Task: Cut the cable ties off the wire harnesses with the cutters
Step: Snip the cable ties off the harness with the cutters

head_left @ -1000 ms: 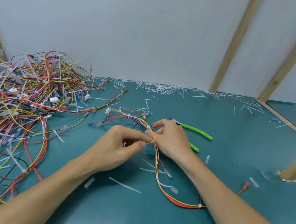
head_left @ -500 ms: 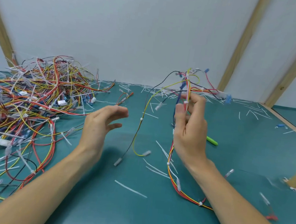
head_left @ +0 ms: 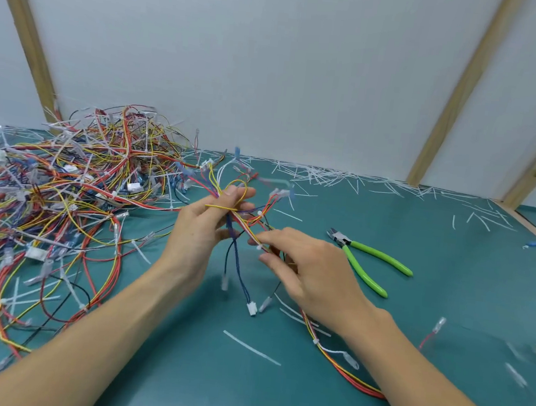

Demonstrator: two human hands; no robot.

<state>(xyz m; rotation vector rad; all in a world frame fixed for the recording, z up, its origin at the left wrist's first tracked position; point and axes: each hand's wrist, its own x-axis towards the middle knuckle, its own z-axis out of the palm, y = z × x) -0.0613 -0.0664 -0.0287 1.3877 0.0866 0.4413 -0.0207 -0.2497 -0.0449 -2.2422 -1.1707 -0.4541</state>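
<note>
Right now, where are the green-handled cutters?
The cutters lie unheld on the teal table, just right of the right hand, which is busy with the wire harness.

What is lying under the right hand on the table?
Under the right hand lie loose white cut ties on the green table, and the held harness trails out from beneath the wrist. Its stretch under the palm is hidden.
</note>
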